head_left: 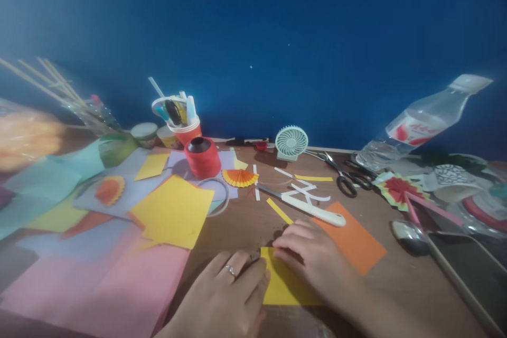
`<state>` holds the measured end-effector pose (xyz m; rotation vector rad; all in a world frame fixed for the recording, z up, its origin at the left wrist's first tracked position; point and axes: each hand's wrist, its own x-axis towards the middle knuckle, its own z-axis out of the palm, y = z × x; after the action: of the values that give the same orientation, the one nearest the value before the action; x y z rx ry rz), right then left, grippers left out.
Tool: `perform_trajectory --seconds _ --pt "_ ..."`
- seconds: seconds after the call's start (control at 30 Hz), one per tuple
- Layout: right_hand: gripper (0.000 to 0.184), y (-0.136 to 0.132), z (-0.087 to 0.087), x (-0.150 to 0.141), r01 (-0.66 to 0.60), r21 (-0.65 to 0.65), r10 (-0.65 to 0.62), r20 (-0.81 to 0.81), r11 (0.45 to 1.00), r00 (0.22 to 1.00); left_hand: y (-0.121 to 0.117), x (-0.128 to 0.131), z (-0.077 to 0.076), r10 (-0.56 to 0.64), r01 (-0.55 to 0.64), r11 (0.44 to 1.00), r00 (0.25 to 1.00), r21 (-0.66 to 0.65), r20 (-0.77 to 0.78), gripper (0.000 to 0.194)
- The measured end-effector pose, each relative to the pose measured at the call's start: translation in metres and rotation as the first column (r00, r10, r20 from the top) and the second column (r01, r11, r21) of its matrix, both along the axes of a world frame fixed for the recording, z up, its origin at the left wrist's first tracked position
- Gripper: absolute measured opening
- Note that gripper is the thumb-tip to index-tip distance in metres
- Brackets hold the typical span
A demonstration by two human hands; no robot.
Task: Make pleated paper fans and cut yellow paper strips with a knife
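Observation:
Both my hands rest on a small yellow paper sheet (282,286) lying on the brown table (241,227) near its front edge. My left hand (225,296), with a ring on one finger, presses its fingertips on the sheet's left edge. My right hand (311,256) lies with its fingers flat and together over the sheet's top edge. An orange paper rectangle (356,240) lies just to the right of my right hand. A white-handled craft knife (307,207) lies just beyond it.
Yellow paper squares (174,211) and pink sheets (106,285) cover the left side. A red thread spool (203,157), a cup of pens (180,119), a small fan (291,142), black scissors (348,177), a water bottle (420,127), paper rosettes (240,177) and a spoon (412,235) stand around.

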<state>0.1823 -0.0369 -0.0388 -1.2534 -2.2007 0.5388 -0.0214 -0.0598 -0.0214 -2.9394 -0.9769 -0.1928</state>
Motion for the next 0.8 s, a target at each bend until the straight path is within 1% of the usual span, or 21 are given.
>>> perform_trajectory --seconds 0.07,0.13,0.23,0.3,0.37,0.5,0.63,0.8 --pt "0.017 0.000 0.000 -0.001 0.020 -0.022 -0.020 -0.005 1.000 1.000 0.000 0.000 0.000 0.001 -0.002 1.000 1.000 0.019 0.015 0.032" --pt "0.019 -0.002 -0.001 0.000 -0.006 -0.002 0.006 0.000 1.000 1.000 -0.001 0.001 0.000 0.000 -0.001 0.999 1.000 0.041 0.029 0.031" --pt "0.023 -0.004 -0.001 0.003 -0.117 0.091 0.114 0.036 0.989 0.993 -0.003 0.001 -0.001 -0.009 0.007 0.996 1.000 0.085 0.026 0.027" --pt "0.023 -0.005 0.000 0.005 -0.184 0.146 0.170 0.104 0.972 0.980 -0.005 0.002 -0.001 -0.016 0.014 0.993 1.000 0.115 0.021 0.028" --pt "0.021 -0.005 0.000 0.006 -0.229 0.184 0.194 0.192 0.956 0.962 -0.006 0.002 -0.001 -0.011 0.009 0.991 1.000 0.132 0.015 0.028" --pt "0.019 -0.007 0.000 0.004 -0.272 0.254 0.189 0.308 0.928 0.933 -0.007 0.003 0.001 0.015 -0.012 0.992 1.000 0.126 -0.021 0.031" --pt "0.021 -0.010 0.001 0.000 -0.275 0.330 0.151 0.355 0.903 0.922 -0.008 0.003 0.001 0.032 -0.025 0.995 0.997 0.102 -0.068 0.035" --pt "0.021 -0.011 0.005 0.000 -0.334 0.335 0.196 0.384 0.881 0.902 -0.015 -0.001 0.002 0.038 -0.025 0.997 0.981 0.071 -0.192 0.041"
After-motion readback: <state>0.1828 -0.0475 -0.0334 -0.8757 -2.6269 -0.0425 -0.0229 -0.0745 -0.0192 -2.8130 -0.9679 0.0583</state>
